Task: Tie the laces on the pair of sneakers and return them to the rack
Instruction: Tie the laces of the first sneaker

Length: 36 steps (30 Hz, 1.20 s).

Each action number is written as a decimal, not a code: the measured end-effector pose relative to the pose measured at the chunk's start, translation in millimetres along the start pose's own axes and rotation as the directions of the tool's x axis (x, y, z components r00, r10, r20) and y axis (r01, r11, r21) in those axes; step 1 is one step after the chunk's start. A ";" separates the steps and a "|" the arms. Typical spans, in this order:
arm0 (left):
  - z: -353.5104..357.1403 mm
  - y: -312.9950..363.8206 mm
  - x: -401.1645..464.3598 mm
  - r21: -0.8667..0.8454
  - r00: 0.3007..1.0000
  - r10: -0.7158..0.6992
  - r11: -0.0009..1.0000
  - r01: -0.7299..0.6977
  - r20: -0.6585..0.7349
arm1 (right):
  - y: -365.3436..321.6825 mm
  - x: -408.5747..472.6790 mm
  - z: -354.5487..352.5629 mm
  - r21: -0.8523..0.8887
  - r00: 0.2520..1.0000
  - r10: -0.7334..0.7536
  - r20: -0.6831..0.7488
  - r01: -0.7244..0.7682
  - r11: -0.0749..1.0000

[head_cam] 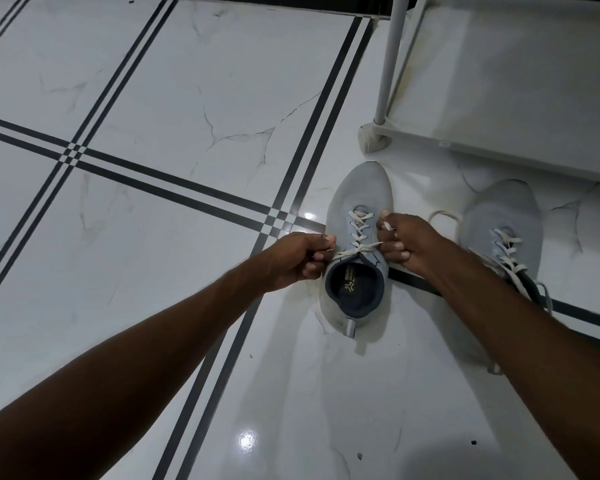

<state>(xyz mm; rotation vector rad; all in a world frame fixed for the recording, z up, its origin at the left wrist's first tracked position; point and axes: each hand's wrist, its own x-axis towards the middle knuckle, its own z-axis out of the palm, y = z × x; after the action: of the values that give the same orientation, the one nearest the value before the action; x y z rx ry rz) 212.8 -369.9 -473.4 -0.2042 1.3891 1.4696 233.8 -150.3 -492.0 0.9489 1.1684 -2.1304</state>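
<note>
A light grey sneaker (pixel 359 195) with a dark blue lining stands on the floor, toe pointing away from me. Its white lace (pixel 357 249) is stretched sideways across the top eyelets. My left hand (pixel 297 259) is closed on the left lace end, just left of the shoe's opening. My right hand (pixel 407 242) is closed on the right lace end, beside the shoe's right side. The second grey sneaker (pixel 506 220) stands to the right, partly hidden by my right forearm, with its white lace (pixel 510 258) lying loose.
A white shoe rack (pixel 499 98) with a thin upright post and a round foot stands at the upper right, its lowest shelf just beyond the sneakers. The floor is glossy white marble tile (pixel 153 81) with dark double stripes.
</note>
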 end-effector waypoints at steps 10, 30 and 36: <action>-13.2 -5.4 -1.8 -0.098 0.997 -0.072 0.993 0.068 -0.031 | 2.5 -1.6 16.1 -0.289 0.995 -0.098 -0.027 0.086 0.954; 149.8 78.8 55.9 0.823 0.914 0.375 0.462 -0.330 0.156 | -81.2 -136.8 -135.3 -0.973 0.947 -0.301 0.113 0.167 0.161; 189.3 27.5 76.0 0.885 0.849 0.420 0.188 -0.426 0.319 | -26.2 -167.9 -156.7 -0.945 0.792 -0.609 0.035 0.226 0.239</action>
<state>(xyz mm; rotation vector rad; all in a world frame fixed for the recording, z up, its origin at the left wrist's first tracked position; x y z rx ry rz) 255.5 -169.7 -451.9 1.0628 2.1991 0.7598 369.2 16.9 -407.5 0.4192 2.6755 -1.1075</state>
